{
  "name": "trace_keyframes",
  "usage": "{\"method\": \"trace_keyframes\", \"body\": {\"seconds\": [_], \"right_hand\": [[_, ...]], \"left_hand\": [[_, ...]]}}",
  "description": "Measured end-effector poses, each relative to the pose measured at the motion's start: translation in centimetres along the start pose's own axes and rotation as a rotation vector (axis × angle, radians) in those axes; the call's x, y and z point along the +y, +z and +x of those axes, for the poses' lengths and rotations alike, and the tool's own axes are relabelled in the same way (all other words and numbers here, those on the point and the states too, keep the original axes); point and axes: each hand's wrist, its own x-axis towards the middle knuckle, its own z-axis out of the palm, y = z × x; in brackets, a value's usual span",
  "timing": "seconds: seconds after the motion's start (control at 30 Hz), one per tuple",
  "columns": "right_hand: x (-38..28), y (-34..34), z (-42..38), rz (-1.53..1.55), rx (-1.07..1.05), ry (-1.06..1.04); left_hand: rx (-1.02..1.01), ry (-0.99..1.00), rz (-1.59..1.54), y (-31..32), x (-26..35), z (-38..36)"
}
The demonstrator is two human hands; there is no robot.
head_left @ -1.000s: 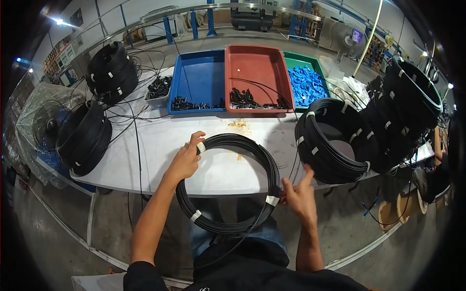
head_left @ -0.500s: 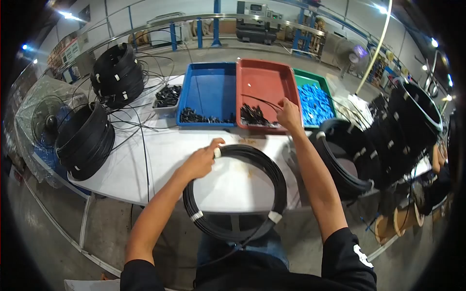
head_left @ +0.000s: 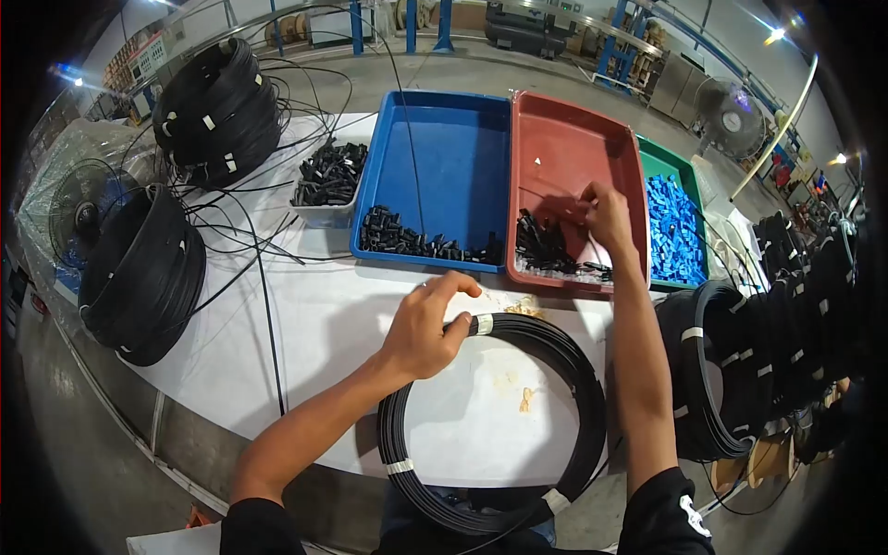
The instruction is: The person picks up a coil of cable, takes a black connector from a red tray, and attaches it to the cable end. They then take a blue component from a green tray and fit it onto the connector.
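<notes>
A coil of black cable (head_left: 592, 416), bound with white tape, lies on the table's front edge and reaches out over my lap. My left hand (head_left: 428, 328) is over its upper left part, fingers curved and apart, the thumb close to a band of tape. Over the red tray (head_left: 578, 129) is my right hand (head_left: 606, 220), thumb and fingers pinched together; what they hold is too small to make out. Just below those fingers lies a pile of small black parts (head_left: 544, 242) at the tray's near end.
A blue tray (head_left: 444, 139) and a clear tub (head_left: 328, 215) hold black pieces; a green tray (head_left: 671, 159) holds blue ones (head_left: 675, 231). Stacked cable coils stand at left (head_left: 143, 277) and right (head_left: 731, 370), with loose cable ends (head_left: 268, 324) crossing the white table (head_left: 324, 319).
My left hand has lifted its fingers from the coil's tape and spread them. The right hand stays over the red tray; the cable-like strand at its fingers no longer shows. The view has shifted.
</notes>
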Motion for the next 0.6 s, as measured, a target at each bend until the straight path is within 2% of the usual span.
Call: {"method": "trace_keyframes", "body": {"seconds": [0.13,0.2,0.27,0.37,0.43,0.47,0.53,0.57,0.6], "right_hand": [[-4.4,-2.6,0.1,0.12,0.159,-0.133],[-7.9,-4.3,-0.9,0.237,0.171,-0.213],[-9.3,-4.8,-1.7,0.258,0.176,-0.263],[-9.7,-4.8,-2.5,0.339,0.125,-0.213],[-9.7,-5.0,-3.3,0.362,0.012,-0.152],[-9.5,-4.8,-3.7,0.364,0.016,-0.153],[-9.0,-3.9,-4.4,0.594,-0.067,-0.105],[-8.8,-3.6,-4.7,0.652,-0.129,-0.095],[-9.2,-3.5,-5.2,0.656,-0.137,-0.098]], "left_hand": [[0.13,0.005,0.011,-0.5,-1.4,0.8],[0.299,0.076,0.074,-1.2,-2.7,1.3],[0.329,0.228,0.259,-2.9,-2.8,3.1],[0.237,0.27,0.399,-4.6,-5.2,5.7],[0.025,0.221,0.411,-4.8,-6.6,7.3],[0.024,0.224,0.414,-4.9,-7.1,8.1],[-0.004,0.434,0.616,-5.0,-8.1,9.2],[-0.034,0.33,0.613,-5.2,-8.8,9.5],[-0.031,0.323,0.617,-5.3,-9.1,9.6]]}}
